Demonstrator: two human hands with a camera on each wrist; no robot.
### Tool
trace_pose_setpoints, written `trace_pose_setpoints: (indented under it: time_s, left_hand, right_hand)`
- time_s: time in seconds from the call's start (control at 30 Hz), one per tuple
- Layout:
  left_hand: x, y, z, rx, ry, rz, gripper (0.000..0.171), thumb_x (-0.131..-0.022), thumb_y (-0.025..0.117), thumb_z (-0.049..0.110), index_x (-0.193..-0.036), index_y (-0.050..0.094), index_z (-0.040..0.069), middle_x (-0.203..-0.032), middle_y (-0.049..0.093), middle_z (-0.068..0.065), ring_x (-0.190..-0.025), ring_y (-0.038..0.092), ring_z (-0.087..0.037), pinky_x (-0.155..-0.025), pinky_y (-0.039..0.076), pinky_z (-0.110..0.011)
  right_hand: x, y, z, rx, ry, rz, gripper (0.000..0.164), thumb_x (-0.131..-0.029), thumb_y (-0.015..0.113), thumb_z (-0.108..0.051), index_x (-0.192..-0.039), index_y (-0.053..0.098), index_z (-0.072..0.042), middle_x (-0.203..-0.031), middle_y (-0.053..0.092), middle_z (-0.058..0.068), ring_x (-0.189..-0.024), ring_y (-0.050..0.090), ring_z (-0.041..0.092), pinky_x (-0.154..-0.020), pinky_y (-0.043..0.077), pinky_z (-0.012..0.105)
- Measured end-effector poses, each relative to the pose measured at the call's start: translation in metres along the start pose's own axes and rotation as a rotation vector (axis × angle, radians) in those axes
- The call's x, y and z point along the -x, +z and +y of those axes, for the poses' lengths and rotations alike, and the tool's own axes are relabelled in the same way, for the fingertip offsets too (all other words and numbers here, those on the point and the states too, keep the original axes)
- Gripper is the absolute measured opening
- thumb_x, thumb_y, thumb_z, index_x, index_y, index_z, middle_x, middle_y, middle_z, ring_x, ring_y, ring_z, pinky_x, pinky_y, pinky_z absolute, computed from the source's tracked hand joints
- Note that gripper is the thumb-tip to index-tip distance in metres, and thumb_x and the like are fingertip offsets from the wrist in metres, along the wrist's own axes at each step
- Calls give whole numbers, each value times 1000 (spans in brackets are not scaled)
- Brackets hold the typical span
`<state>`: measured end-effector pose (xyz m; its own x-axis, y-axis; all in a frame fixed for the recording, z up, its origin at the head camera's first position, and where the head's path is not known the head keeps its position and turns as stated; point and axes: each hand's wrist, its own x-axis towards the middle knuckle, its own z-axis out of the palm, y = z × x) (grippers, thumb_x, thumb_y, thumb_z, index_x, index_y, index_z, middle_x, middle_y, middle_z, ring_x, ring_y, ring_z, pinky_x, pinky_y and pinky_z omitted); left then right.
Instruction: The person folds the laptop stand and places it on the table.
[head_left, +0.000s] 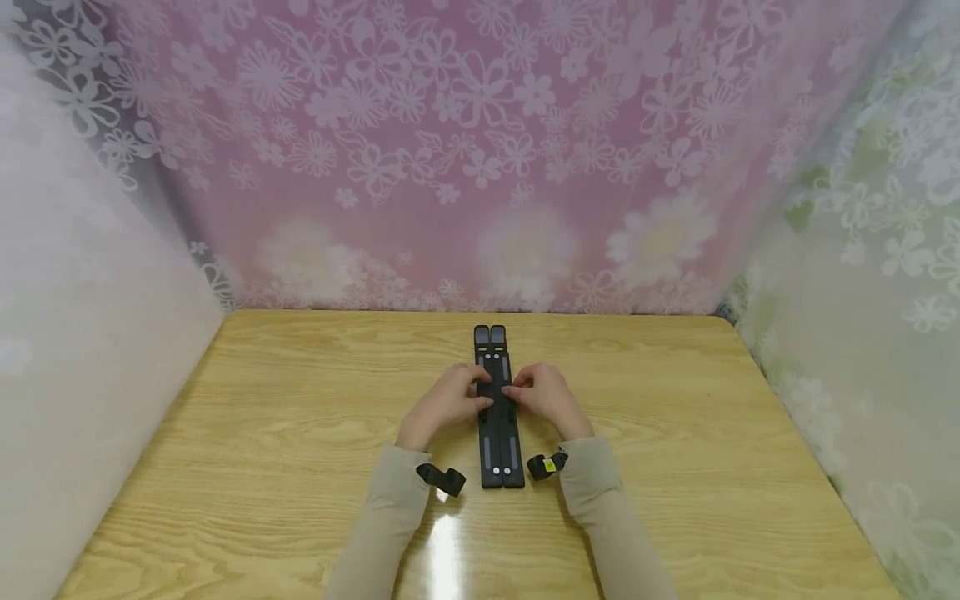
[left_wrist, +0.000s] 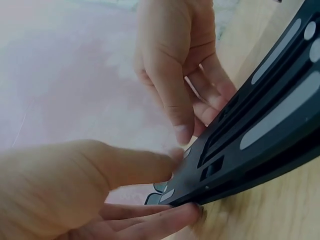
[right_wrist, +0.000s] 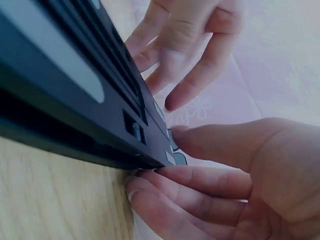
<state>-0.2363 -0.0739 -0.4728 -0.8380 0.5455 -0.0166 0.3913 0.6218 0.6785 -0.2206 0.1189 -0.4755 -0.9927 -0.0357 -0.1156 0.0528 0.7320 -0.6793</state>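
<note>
A folded black laptop stand [head_left: 489, 446] lies lengthwise on the wooden table, its two long bars side by side, with grey pads and silvery round studs on top. My left hand [head_left: 448, 396] grips its left edge near the middle, and my right hand [head_left: 549, 397] grips the right edge opposite. In the left wrist view, the left thumb [left_wrist: 142, 167] lies over the top face and the fingers curl at the lower edge. From the right wrist view, the right thumb [right_wrist: 215, 145] is over the top and the fingertips [right_wrist: 145, 187] are tucked under the side.
The pale wooden table [head_left: 300, 467] reaches back to a pink flowered curtain [head_left: 450, 167]. Pale cloth panels stand at the left [head_left: 90, 292] and right [head_left: 847, 333]. A black wrist camera sits on each sleeve cuff, close beside the stand's near end.
</note>
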Motion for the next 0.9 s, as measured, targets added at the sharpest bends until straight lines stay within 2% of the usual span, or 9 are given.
trace_pose_setpoints:
  time_s: [0.1,0.27,0.5,0.73,0.9]
  left_hand:
    - [0,-1,1,10,15,17,27,-97,66,18,-119,67,2,-109,65,-13,-85,56,-19,-75,50,-34]
    - [0,-5,3,-9,29,53,26,-98,64,21,-116,68,2,-97,64,-9,-79,54,-18,-71,48,-34]
    - [4,-13,6,-17,-15,62,32,-101,60,28,-122,67,5,-119,62,-15,-89,63,-21,-78,54,-39]
    - [4,-20,8,-8,4,86,32,-101,60,26,-123,67,4,-117,63,-15,-81,59,-17,-72,52,-36]
    - [9,-27,14,-12,3,109,33,-101,60,28,-123,67,5,-121,62,-14,-79,59,-17,-71,52,-35]
  right_hand:
    - [2,0,2,-32,21,27,21,-92,73,-24,-91,74,-3,-73,66,4,-62,60,16,-56,50,28]
    - [2,-6,1,-54,23,66,24,-95,68,-25,-99,73,-2,-71,67,5,-59,61,17,-54,50,29]
    - [5,-19,-2,-72,-16,130,24,-96,66,-25,-101,72,-2,-70,67,9,-56,63,19,-52,48,29]
    - [9,-31,-9,-124,-8,137,25,-97,65,-26,-103,72,-2,-80,70,15,-65,68,25,-56,54,30]
    - [16,-41,-15,-155,-59,144,28,-97,64,-27,-104,72,-2,-83,71,18,-71,70,33,-58,56,32]
